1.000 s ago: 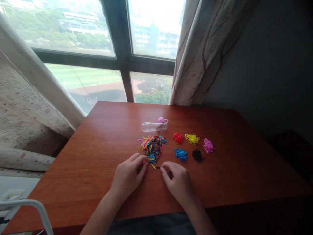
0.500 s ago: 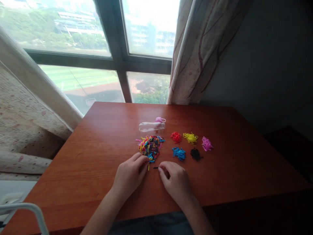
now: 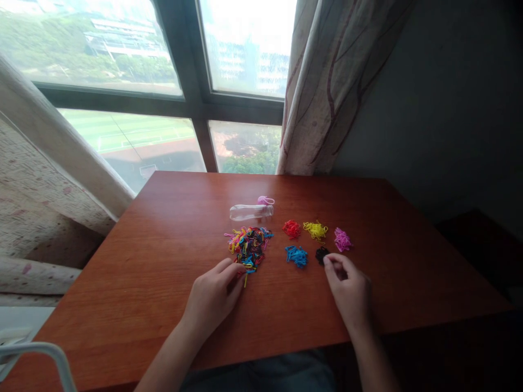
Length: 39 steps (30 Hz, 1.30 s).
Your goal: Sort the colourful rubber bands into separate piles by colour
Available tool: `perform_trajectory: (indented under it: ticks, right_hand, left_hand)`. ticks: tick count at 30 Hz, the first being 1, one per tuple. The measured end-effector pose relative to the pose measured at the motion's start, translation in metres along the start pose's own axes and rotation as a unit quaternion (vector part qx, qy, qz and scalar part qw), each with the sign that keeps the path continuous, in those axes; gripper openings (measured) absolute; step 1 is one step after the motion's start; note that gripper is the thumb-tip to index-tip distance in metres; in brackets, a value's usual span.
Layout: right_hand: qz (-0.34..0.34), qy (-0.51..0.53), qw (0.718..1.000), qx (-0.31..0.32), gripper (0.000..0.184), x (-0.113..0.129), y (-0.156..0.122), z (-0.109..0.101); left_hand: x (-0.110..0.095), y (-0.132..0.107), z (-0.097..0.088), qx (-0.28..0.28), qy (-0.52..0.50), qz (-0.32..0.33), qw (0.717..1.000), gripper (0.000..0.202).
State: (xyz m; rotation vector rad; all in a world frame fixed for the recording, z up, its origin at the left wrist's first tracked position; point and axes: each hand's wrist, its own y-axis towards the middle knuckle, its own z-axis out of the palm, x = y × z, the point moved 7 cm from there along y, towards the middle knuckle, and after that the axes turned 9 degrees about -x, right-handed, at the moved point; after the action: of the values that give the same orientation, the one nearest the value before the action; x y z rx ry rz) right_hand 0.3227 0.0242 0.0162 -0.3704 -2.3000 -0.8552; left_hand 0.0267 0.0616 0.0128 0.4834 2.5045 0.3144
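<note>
My left hand point(image 3: 216, 286) is closed at the near left edge of a mixed pile of small coloured rubber bands point(image 3: 250, 245). A yellow rubber band point(image 3: 245, 281) sticks out below its pinched fingertips. At the small heap of black rubber bands point(image 3: 321, 255) my right hand point(image 3: 349, 286) has thumb and finger pinched together, touching the heap's near right side. The black band in that pinch is hard to separate from the heap behind it. Sorted heaps lie around: blue bands point(image 3: 297, 256), red bands point(image 3: 291, 229), yellow bands point(image 3: 315, 231) and pink bands point(image 3: 342, 239).
A clear plastic bottle point(image 3: 250, 213) lies on its side behind the mixed pile, with a pink looped cap point(image 3: 265, 200) by its neck. The brown wooden table point(image 3: 163, 245) reaches to the window. Curtains point(image 3: 310, 109) hang on both sides; a white rail point(image 3: 49, 351) stands at lower left.
My right hand has moved right, from beside the mixed pile to the black heap, carrying a black rubber band. My left hand stays at the mixed pile. The view has shifted slightly.
</note>
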Motion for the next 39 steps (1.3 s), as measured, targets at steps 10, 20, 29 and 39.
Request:
perform_trajectory:
  ticks: [10, 20, 29, 39]
  right_hand:
    - [0.014, -0.036, 0.999, -0.006, 0.029, -0.022, 0.009, -0.007]
    - [-0.1, 0.096, 0.982, 0.127, 0.017, 0.06, -0.043, 0.039]
    - [-0.116, 0.115, 0.969, 0.184, 0.012, 0.07, -0.053, 0.052]
    - [-0.126, 0.095, 0.968, 0.195, 0.013, 0.072, -0.053, 0.054]
  left_hand:
    - [-0.001, 0.0, 0.0, 0.006, 0.003, 0.002, 1.0, 0.014]
    - [-0.003, -0.001, -0.002, -0.001, 0.009, 0.007, 1.0, 0.015]
    - [-0.001, -0.001, 0.0, 0.006, 0.02, 0.001, 1.0, 0.014]
    - [-0.001, 0.002, -0.002, -0.015, -0.01, 0.005, 1.0, 0.015]
